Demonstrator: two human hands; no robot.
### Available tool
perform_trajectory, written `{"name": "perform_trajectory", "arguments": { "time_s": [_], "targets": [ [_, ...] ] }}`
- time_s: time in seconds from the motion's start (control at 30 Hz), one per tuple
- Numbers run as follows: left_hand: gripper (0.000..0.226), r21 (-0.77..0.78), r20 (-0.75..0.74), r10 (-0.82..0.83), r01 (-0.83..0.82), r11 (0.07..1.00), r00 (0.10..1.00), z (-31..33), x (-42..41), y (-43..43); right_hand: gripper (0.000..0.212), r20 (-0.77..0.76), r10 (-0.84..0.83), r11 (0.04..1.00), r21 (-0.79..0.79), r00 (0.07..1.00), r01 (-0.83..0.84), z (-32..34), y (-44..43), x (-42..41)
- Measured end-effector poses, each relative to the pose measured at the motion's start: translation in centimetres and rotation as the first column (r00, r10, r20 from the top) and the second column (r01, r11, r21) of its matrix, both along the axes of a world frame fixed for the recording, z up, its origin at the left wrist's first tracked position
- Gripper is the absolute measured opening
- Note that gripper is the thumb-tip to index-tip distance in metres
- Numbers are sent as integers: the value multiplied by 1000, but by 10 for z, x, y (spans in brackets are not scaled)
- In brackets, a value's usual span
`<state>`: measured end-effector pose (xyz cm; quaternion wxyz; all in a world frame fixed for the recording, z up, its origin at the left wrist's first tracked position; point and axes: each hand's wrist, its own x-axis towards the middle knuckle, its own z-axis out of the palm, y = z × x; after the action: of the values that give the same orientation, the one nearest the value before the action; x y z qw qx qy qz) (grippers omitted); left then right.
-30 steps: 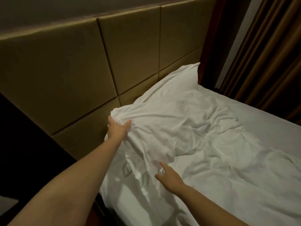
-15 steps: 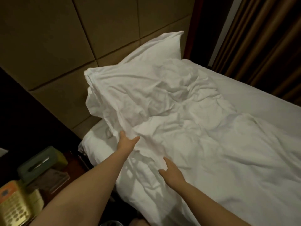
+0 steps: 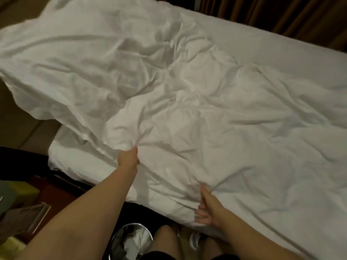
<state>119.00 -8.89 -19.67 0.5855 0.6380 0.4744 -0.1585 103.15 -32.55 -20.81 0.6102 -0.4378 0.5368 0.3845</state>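
A rumpled white duvet covers most of the bed, its top end lifted and blurred at the upper left. My left hand grips a bunched fold of the duvet near the bed's left side. My right hand pinches the duvet close to the near edge, creases fanning out from its thumb and forefinger while the other fingers spread loosely below. The white bed sheet shows under the duvet at the left.
A round metal bin with white rubbish stands at my feet. A dark bedside table with a green box and papers sits at lower left. The padded headboard is at the left, brown curtains beyond the bed.
Both hands have drawn the duvet down the bed toward me, and my view has tilted down. My right hand went from resting on the cloth to pinching it.
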Motion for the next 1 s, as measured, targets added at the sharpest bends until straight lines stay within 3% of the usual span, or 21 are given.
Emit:
{"name": "perform_trajectory", "arguments": {
  "time_s": [0.07,0.17,0.27,0.37,0.57,0.83,0.93,1.0],
  "targets": [
    [48,97,7,51,-52,994,999,13,2,20,78,22,-204,977,67,979,202,-4,12,1],
    [44,138,8,100,-100,985,995,17,-12,72,85,4,-354,927,138,935,350,-2,44,8],
    [45,37,-125,25,-20,999,992,8,-19,88,85,-43,-515,851,91,856,517,-6,54,0],
    [55,-140,-233,-94,62,988,968,0,-22,67,71,-36,-650,759,5,759,651,-13,30,-26],
    [75,-370,-326,-271,141,918,906,-30,-73,-10,82,51,-773,620,-155,633,769,-16,-30,-67],
    [78,-471,-299,-302,135,872,905,-43,-121,-87,86,105,-850,497,-159,516,853,-25,-73,-109],
    [67,-514,-282,-356,173,840,891,-42,-146,-127,72,185,-890,409,-80,417,909,-33,-108,-131],
    [40,-528,-262,-328,150,836,908,-35,-160,-157,46,237,-889,412,44,391,910,-31,-132,-141]
  ]
}}
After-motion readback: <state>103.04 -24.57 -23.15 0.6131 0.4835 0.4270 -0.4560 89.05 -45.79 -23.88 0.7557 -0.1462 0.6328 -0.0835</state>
